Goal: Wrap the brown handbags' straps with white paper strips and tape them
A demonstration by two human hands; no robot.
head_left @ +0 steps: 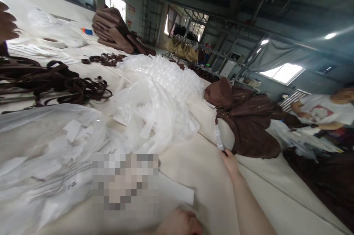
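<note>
My right hand [230, 162] reaches out over the table, fingers pinched at the dark lower end of a white-wrapped strap [218, 133]. This strap hangs along the left side of a brown fabric bag [253, 137], which lies on the table with other brown bags behind it. Close to the bottom edge, my left hand [181, 223] is curled closed near the tabletop; what it holds, if anything, is hidden. Ahead of it lies a white sheet [177, 189], partly covered by a pixelated patch.
Clear plastic bags [155, 109] are heaped mid-table, and a large plastic bag with white slips [49, 161] lies left. Dark straps [74, 87] tangle behind it. Folded brown pieces [110, 30] are stacked at the far end. Another person [326, 111] stands at right.
</note>
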